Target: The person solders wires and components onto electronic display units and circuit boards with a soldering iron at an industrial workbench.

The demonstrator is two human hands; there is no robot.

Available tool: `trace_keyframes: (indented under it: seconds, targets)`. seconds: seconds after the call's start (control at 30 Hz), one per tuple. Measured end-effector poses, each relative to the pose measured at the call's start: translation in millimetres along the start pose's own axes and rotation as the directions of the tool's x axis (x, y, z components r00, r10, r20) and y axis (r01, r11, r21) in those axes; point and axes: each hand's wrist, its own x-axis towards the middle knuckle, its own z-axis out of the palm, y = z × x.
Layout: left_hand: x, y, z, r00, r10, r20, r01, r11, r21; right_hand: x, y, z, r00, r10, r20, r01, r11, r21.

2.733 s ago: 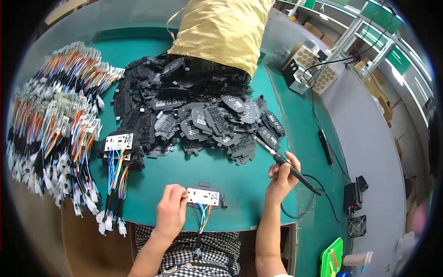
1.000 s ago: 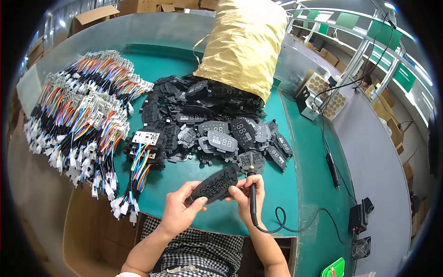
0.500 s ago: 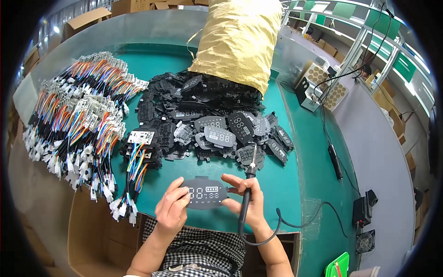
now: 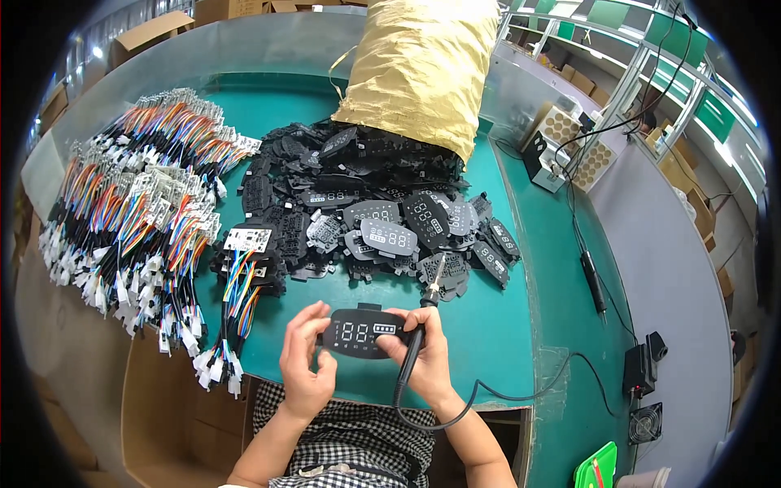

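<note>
A black oval display panel (image 4: 355,335) with white digit marks faces up in front of me, over the table's near edge. My right hand (image 4: 419,350) pinches its right end, thumb on the face. That same hand also carries a soldering iron (image 4: 412,358), its metal tip pointing away toward the pile. At the panel's left end, my left hand (image 4: 307,362) is open, fingers and thumb parted around the edge. Beyond lies a heap of similar black panels (image 4: 389,237). A small stack with a white circuit board (image 4: 248,240) and coloured wires sits left of the heap.
Many wired circuit boards (image 4: 134,207) with white plugs cover the left side. A yellow sack (image 4: 419,73) spills panels at the back. On the right are another black-handled tool (image 4: 592,281), a black holder (image 4: 643,366), a small fan (image 4: 645,424) and a green box (image 4: 598,466). The iron's cord (image 4: 521,397) crosses the table.
My left hand has let go of the panel's left end. My right hand has moved left and now grips the panel's right end, with the soldering iron still in it.
</note>
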Motion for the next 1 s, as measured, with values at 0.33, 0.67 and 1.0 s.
trace_keyframes:
  seconds: [0.33,0.67,1.0]
  targets:
    - [-2.6,12.6,17.1,0.881,-0.457,0.121,0.442,0.706,-0.553,-2.7,16.8,9.4,0.997,0.028,-0.065,-0.021,0.994,0.107]
    - [-9.9,10.9,9.5,0.907,-0.421,0.021,0.419,0.895,-0.156,14.3,24.4,-11.8,0.966,-0.185,-0.181,0.148,0.968,-0.202]
    - [-24.3,17.8,40.9,0.801,0.222,0.556,-0.574,0.549,0.608,19.5,9.8,-69.2,0.877,-0.076,-0.475,0.216,0.945,0.247]
